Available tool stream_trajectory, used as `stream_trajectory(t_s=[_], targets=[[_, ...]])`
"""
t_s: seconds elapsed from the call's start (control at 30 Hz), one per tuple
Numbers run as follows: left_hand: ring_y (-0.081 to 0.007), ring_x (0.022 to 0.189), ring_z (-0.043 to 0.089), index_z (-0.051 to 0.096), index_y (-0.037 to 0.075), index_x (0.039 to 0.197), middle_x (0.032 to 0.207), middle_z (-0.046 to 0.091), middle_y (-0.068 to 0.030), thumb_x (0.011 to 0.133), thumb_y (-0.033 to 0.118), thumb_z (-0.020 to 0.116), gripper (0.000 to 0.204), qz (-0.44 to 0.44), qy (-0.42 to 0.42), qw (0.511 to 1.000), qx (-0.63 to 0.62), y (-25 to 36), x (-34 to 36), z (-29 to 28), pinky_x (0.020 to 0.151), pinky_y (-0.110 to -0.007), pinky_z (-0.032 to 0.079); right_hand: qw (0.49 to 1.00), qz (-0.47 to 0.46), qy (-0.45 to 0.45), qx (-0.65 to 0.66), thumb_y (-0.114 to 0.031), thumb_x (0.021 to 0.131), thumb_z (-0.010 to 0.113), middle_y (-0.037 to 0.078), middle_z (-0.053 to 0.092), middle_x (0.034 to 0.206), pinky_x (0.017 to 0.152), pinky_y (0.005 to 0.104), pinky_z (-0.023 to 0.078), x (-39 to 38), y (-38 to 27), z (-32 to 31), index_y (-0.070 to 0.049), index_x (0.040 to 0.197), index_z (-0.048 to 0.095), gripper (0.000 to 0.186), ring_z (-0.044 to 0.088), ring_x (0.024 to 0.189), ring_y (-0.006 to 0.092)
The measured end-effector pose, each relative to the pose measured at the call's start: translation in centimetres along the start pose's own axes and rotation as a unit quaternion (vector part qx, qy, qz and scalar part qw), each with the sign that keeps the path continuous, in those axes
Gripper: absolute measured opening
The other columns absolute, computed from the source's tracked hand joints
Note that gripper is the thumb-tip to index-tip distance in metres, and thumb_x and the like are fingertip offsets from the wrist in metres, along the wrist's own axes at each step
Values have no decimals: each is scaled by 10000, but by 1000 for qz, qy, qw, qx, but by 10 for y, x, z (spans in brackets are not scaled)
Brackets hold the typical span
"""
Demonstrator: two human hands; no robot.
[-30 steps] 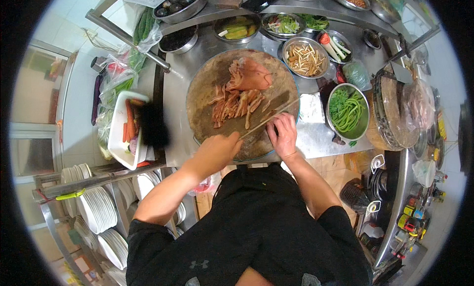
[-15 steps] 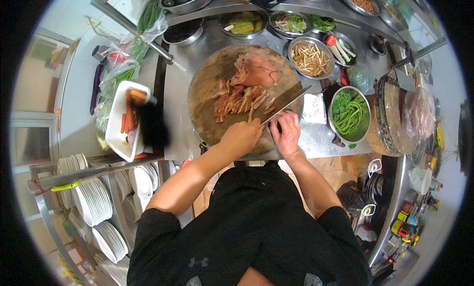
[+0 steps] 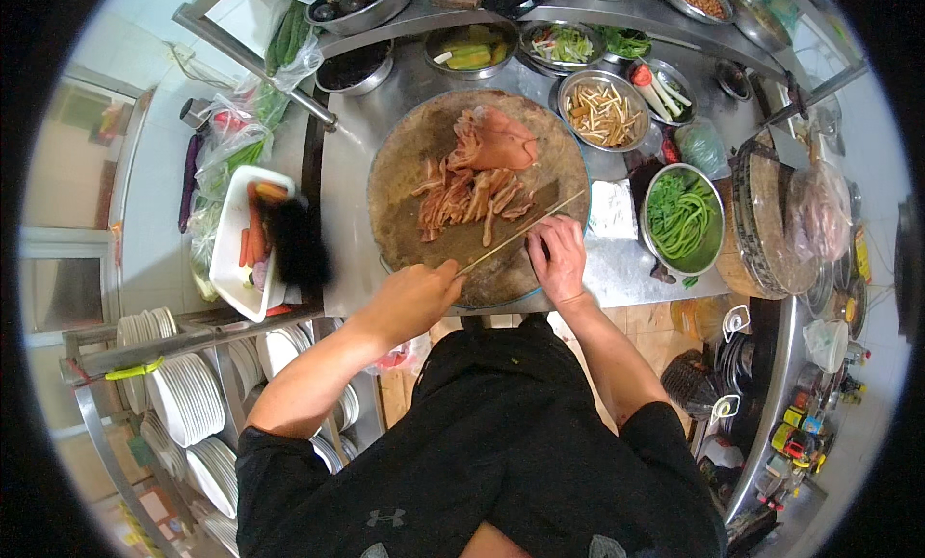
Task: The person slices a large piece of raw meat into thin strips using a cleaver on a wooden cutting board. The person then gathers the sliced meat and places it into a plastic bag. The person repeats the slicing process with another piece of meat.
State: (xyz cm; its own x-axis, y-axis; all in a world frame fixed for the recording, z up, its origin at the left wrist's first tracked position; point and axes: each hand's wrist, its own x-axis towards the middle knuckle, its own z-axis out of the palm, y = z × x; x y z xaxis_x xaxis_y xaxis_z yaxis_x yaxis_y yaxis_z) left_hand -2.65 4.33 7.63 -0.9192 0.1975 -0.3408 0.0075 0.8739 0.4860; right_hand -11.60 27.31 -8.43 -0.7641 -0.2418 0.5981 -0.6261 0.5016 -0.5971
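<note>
Knife [image 3: 511, 241]: above our board's [image 3: 405, 148] near right part, long axis slanting, tip pointing away and rightward.
Left hand [image 3: 419, 293]: closed around the knife.
Right hand [image 3: 559, 254]: curled beside it; we cannot tell what it holds.
Meat [image 3: 493, 139]: beyond the knife.

A round wooden chopping board [image 3: 405, 177] sits on the metal desk [image 3: 631, 280]. At its near edge, the person's left grip [image 3: 419, 293] is closed around a knife [image 3: 520, 232], whose blade slants over the board's near right part. The right grip [image 3: 557, 256] has bent fingers beside the blade, at the board's near right edge. Mid-board lie sliced meat strips [image 3: 467, 206], with a larger meat piece [image 3: 493, 139] just beyond. Right of the board, a metal bowl [image 3: 689, 266] holds green vegetables [image 3: 682, 219]; left of it, a white tub [image 3: 224, 269] holds carrots [image 3: 255, 235].
</note>
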Motion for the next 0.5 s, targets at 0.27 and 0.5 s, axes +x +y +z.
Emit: stream_trajectory(t_s=[0.27, 0.5], targets=[[-495, 755, 695, 610, 4, 1004, 731, 678, -278, 1065, 316, 531, 327, 44, 49, 998, 17, -13, 61, 60, 682, -580, 565, 1000, 13, -16, 0, 10, 783, 756, 103, 697, 1042, 916, 429, 535, 3, -5, -1, -42, 945, 702, 179, 629, 1035, 352], [-498, 782, 696, 624, -7, 1029, 775, 692, -276, 1046, 322, 557, 336, 20, 69, 997, -25, -3, 71, 61, 712, -590, 560, 1000, -16, -13, -5, 2, 840, 746, 123, 676, 1041, 921, 443, 514, 4, -2, -7, -45, 954, 692, 136, 617, 1032, 356]])
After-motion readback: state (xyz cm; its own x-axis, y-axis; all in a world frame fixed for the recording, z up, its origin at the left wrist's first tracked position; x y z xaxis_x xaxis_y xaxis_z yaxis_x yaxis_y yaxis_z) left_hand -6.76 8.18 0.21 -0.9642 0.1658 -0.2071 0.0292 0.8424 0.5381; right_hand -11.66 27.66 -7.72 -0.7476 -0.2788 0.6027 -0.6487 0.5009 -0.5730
